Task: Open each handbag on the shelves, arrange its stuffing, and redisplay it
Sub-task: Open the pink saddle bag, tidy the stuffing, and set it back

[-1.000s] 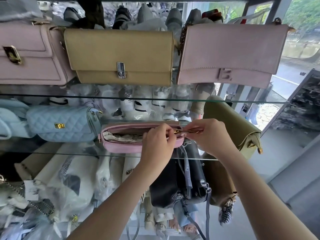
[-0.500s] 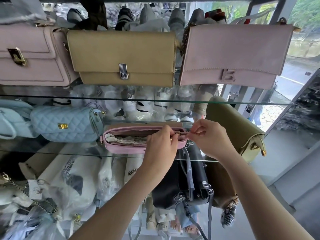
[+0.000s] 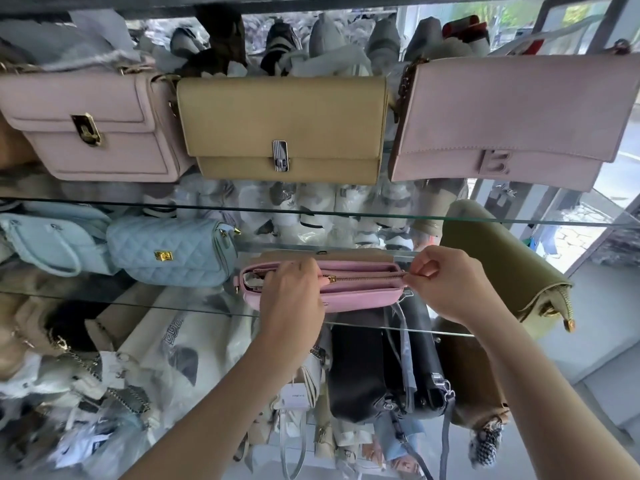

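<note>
pink handbag [image 3: 360,296] half zipped
right hand [image 3: 446,285] pinches the zip [image 3: 367,278] at its right end, probably to keep it taut. left hand [image 3: 291,296] curls round the bag by the gold slider [image 3: 330,279]. it lies on the middle glass shelf [image 3: 138,304], between blue quilted bag [image 3: 173,251] and olive bag [image 3: 502,265].

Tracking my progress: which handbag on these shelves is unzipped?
The small pink bag on the middle glass shelf, between the left hand and right hand. Its zip gapes at the left end, showing stuffing; the others look closed.
</note>
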